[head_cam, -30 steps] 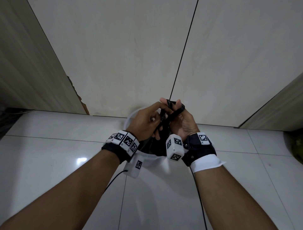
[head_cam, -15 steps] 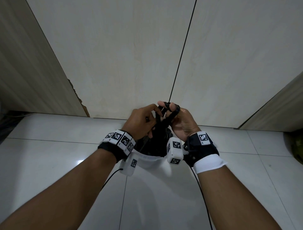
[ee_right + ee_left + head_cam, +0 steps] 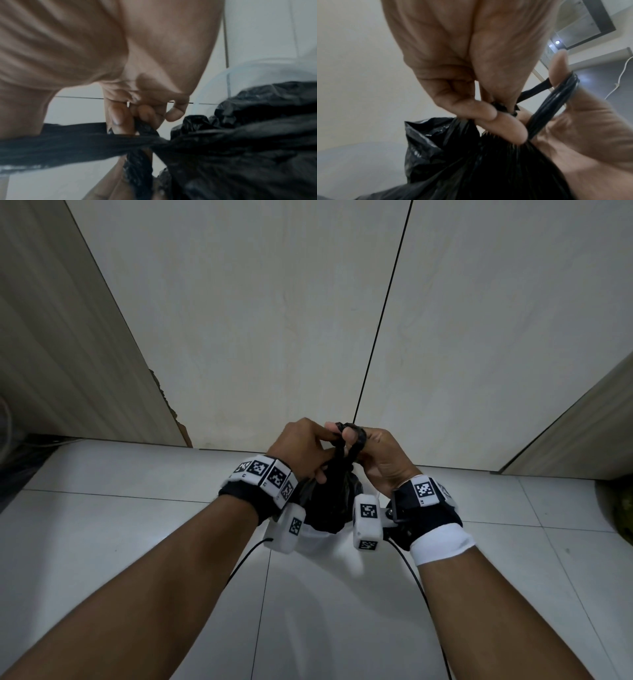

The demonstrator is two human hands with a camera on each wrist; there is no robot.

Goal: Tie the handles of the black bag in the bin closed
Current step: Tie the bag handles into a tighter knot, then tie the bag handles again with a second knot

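My left hand (image 3: 305, 450) pinches one handle (image 3: 500, 106), right hand (image 3: 383, 457) w/ other handle (image 3: 556, 102) looped round its thumb, keeping black bag (image 3: 325, 505) gathered above bin (image 3: 315, 542) for knotting.

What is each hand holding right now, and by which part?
Both hold the black bag by its handles. The left hand pinches one twisted handle near its end; the other handle is looped round the right hand's thumb.
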